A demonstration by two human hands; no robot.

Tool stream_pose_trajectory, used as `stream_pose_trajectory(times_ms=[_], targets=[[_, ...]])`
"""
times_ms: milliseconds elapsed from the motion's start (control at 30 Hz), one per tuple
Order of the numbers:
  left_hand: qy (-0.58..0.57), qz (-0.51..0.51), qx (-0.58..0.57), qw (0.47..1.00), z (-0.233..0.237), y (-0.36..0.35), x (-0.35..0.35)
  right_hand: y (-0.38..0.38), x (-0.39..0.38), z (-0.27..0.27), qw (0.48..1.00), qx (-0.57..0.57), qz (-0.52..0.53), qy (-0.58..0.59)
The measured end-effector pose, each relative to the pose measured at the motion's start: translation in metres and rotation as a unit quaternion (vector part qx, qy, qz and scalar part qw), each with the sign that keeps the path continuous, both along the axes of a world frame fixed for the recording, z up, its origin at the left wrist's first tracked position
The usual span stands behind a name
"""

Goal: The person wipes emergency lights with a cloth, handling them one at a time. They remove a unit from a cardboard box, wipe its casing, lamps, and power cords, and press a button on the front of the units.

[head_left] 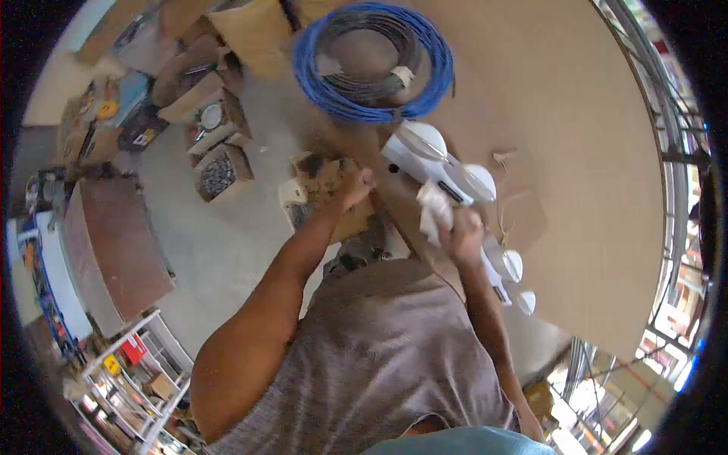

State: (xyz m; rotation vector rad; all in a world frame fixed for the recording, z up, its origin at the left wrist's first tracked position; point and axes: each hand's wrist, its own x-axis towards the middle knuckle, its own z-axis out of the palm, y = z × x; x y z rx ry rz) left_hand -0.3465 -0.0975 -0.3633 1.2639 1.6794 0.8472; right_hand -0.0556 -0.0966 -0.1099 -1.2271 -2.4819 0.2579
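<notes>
In my right hand [464, 231] is a crumpled white cloth [434, 208], blurred by motion, with my fingers closed around it. It is held over the table's near edge, close to a white twin-head light fixture [427, 168] with two round heads. A second white fixture [497, 271] of the same kind lies nearer my body, partly hidden behind my right forearm. My left hand [356, 188] is curled closed above an open cardboard box [334, 171]; whether anything is inside its fingers is hidden.
A coil of blue cable [305, 72] surrounds darker cable at the far side. The brown tabletop [584, 152] stretches to the right. Down on the left floor stand a carton of small grey parts [220, 174], other open cartons [212, 117] and a brown cabinet [125, 243].
</notes>
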Motion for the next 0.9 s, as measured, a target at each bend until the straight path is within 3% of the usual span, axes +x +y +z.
stream_pose_trajectory(times_ms=[33, 67, 100, 133, 167, 200, 233, 267, 300, 333, 400, 433, 467, 500, 533, 567, 600, 633, 700, 733, 800, 833, 867, 900], targets=[[-0.069, 0.022, -0.035, 0.997, 0.062, -0.027, 0.001, -0.013, -0.002, -0.017, 0.999, -0.038, -0.016, -0.007], [-0.062, 0.038, -0.031, 0.997, -0.007, -0.04, -0.007, -0.025, -0.001, -0.041, 0.996, -0.076, -0.032, -0.018], [-0.365, 0.103, -0.041, 0.924, -0.074, -0.084, -0.021, -0.036, 0.011, -0.081, 0.997, -0.075, -0.015, -0.013], [-0.361, 0.12, -0.035, 0.924, -0.054, -0.109, -0.028, -0.046, 0.03, -0.131, 0.996, -0.076, -0.019, -0.034], [-0.12, 0.071, -0.042, 0.989, -0.013, -0.138, -0.032, -0.054, 0.042, -0.158, 0.995, -0.079, -0.023, -0.056], [0.128, 0.016, -0.058, 0.99, 0.015, -0.168, -0.036, -0.065, 0.038, -0.151, 0.944, -0.271, -0.116, -0.148], [0.132, 0.031, -0.07, 0.988, -0.088, -0.216, -0.056, -0.071, 0.042, -0.145, 0.944, -0.278, -0.098, -0.149], [-0.026, 0.129, -0.22, 0.967, -0.151, -0.27, -0.081, -0.076, 0.043, -0.144, 0.952, -0.169, -0.021, -0.255], [-0.019, 0.143, -0.232, 0.962, -0.094, -0.304, -0.075, -0.083, 0.042, -0.148, 0.935, -0.054, 0.056, -0.346], [0.063, 0.195, -0.318, 0.926, -0.005, -0.318, -0.067, -0.088, 0.048, -0.192, 0.972, -0.204, -0.11, -0.033], [0.039, 0.24, -0.37, 0.897, 0.044, -0.377, -0.057, -0.093, 0.034, -0.124, 0.949, -0.152, -0.033, -0.273], [0.011, 0.271, -0.405, 0.873, 0.061, -0.405, -0.059, -0.094, 0.029, -0.126, 0.949, -0.165, -0.026, -0.267], [0.225, 0.023, -0.336, 0.914, 0.045, -0.451, -0.069, -0.089, 0.03, -0.131, 0.951, -0.157, -0.017, -0.264], [0.406, -0.234, -0.23, 0.853, 0.028, -0.495, -0.075, -0.089, 0.034, -0.137, 0.953, -0.148, -0.011, -0.265], [0.407, -0.24, -0.233, 0.85, 0.044, -0.505, -0.063, -0.093, 0.041, -0.145, 0.952, -0.154, -0.013, -0.263], [0.225, -0.018, -0.43, 0.874, 0.058, -0.508, -0.052, -0.095, 0.046, -0.152, 0.969, -0.125, 0.011, -0.212], [0.015, 0.209, -0.572, 0.793, 0.068, -0.503, -0.046, -0.095, 0.05, -0.158, 0.982, -0.091, 0.037, -0.159], [0.017, 0.209, -0.566, 0.797, 0.07, -0.5, -0.047, -0.093, 0.052, -0.166, 0.984, -0.084, 0.034, -0.156], [0.047, 0.146, -0.53, 0.834, 0.073, -0.493, -0.054, -0.087, 0.05, -0.182, 0.989, 0.062, 0.115, -0.071], [0.007, 0.226, -0.489, 0.843, 0.062, -0.486, -0.066, -0.083, 0.048, -0.184, 0.989, 0.068, 0.115, -0.066], [0.137, 0.034, -0.289, 0.947, 0.039, -0.469, -0.102, -0.08, 0.04, -0.187, 0.963, -0.032, 0.053, -0.263], [0.047, 0.227, -0.347, 0.909, 0.068, -0.428, -0.093, -0.089, 0.033, -0.171, 0.964, -0.028, 0.057, -0.259], [0.164, 0.05, -0.257, 0.951, 0.082, -0.405, -0.11, -0.103, 0.025, -0.134, 0.986, -0.096, -0.051, -0.122], [0.147, 0.116, -0.252, 0.949, 0.085, -0.384, -0.121, -0.113, 0.015, -0.113, 0.974, -0.164, -0.156, 0.018]])
